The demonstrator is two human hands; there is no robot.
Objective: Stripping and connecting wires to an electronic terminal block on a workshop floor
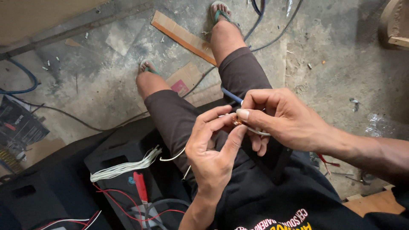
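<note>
You're over a rough concrete floor (341, 55), grey, stained and cracked, lit by flat daylight. Cardboard strip (183, 37) lies far centre, a second cardboard piece (184, 80) nearer. Blue cable (21, 81) loops at far left; dark cables (272, 30) run off at the top. Small debris scattered around. Black box (128, 170) near left carries a bundle of white wires (123, 167) and red wires (115, 198). Wooden piece (396, 25) at far right, crumpled clear plastic (383, 125) at right edge.
</note>
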